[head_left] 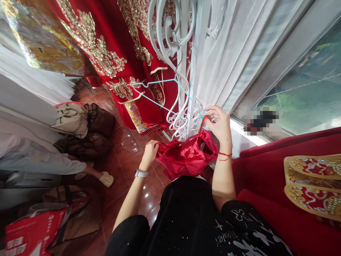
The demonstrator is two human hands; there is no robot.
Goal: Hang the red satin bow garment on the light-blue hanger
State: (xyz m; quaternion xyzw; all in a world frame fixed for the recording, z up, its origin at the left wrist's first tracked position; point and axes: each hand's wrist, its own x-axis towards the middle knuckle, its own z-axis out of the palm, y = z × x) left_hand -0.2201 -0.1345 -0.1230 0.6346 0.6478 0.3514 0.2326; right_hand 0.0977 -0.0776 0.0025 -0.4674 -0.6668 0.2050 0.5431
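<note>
The person wears a black top (202, 220) with white lettering at five o'clock. A silver watch (141, 174) circles the left wrist. A thin red string (225, 155) rings the right wrist.

Bright window daylight, warped edges

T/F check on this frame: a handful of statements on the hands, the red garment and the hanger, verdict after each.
1. The right hand pinches a thin red strap at the end of the light blue hanger. True.
2. The left hand is off the red satin garment. False: it grips the garment's left edge.
3. The hanger hangs by its hook from the white scrollwork rack. True.
4. The hanger is black. False: it is light blue with a metal hook.
5. A watch sits on the left wrist. True.
6. The garment lies flat on the floor. False: it is held up between both hands.
</note>
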